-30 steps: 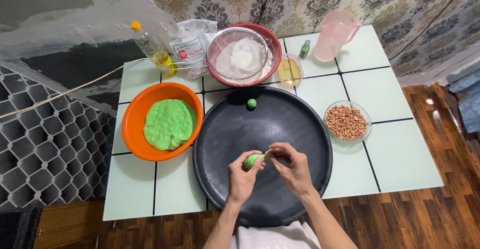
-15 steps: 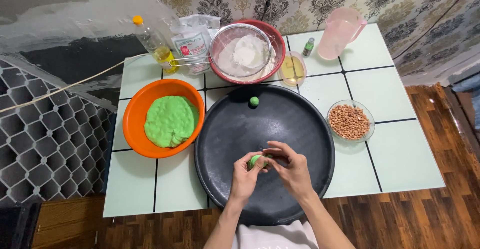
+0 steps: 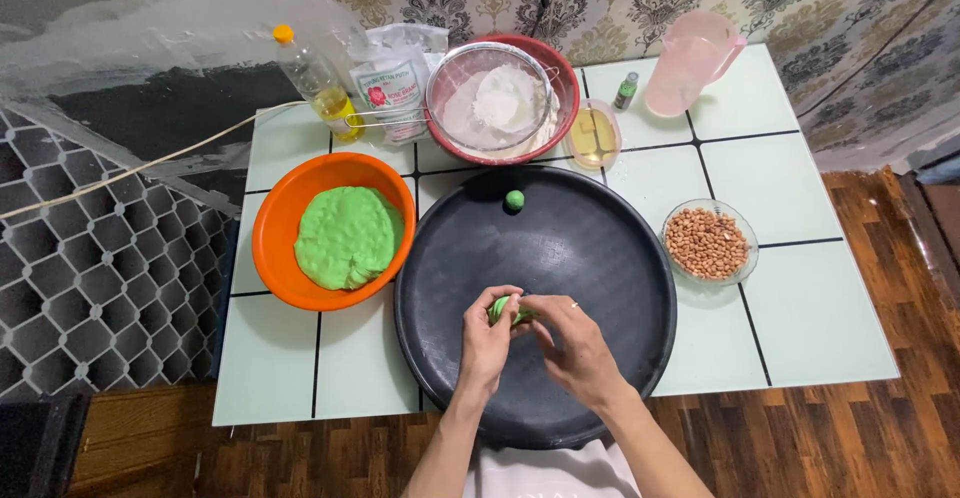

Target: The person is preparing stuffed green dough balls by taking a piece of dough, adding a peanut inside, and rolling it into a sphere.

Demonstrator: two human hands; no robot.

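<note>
Two hands over the near half of the one big black round tray (image 3: pixel 600 258), and between them one small lump of green dough (image 3: pixel 500 309). The left hand (image 3: pixel 487 336) cups it from the left, its grip closed around the lump; the right hand (image 3: pixel 572 343) pinches at it from the other side, fingertips narrow and touching the dough. Most of the lump is hidden by fingers.

Further up the tray, one finished green ball (image 3: pixel 514 199) sits alone near the far rim, well apart from the hands.

Left of the tray, one orange bowl (image 3: pixel 275 223) holds a flat mass of the same green dough. Right of it, one glass dish of peanuts (image 3: pixel 708 243).

Along the far edge of the white tiled desk (image 3: pixel 790 308): one oil bottle (image 3: pixel 315 83), one flour bag (image 3: pixel 396 78), one red bowl (image 3: pixel 560 73) with one sieve of white flour (image 3: pixel 490 106) in it, one small glass container (image 3: pixel 592 136), one tiny green bottle (image 3: pixel 626 91), one pink jug (image 3: pixel 692 63).
</note>
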